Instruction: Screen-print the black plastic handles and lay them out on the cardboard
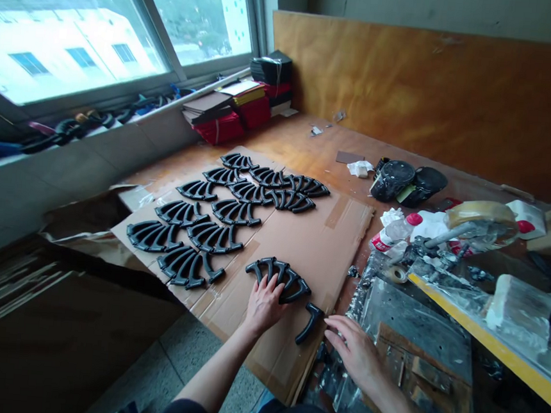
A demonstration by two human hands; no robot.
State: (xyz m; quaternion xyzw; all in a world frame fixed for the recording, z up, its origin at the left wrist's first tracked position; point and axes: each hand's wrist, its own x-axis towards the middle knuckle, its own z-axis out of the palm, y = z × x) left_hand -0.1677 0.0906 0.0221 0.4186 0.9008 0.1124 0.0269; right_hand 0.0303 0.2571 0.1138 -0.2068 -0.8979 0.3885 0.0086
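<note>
Cardboard [320,242] on bench [310,145]: L hand [264,305] flat, open on fan piece [280,273]; R hand [356,352] open by loose strut [310,322]. A nudge may knock it off the edge.

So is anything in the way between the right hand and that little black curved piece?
No, nothing visible. The right hand lies just beside the curved piece, its fingers almost at it.
</note>
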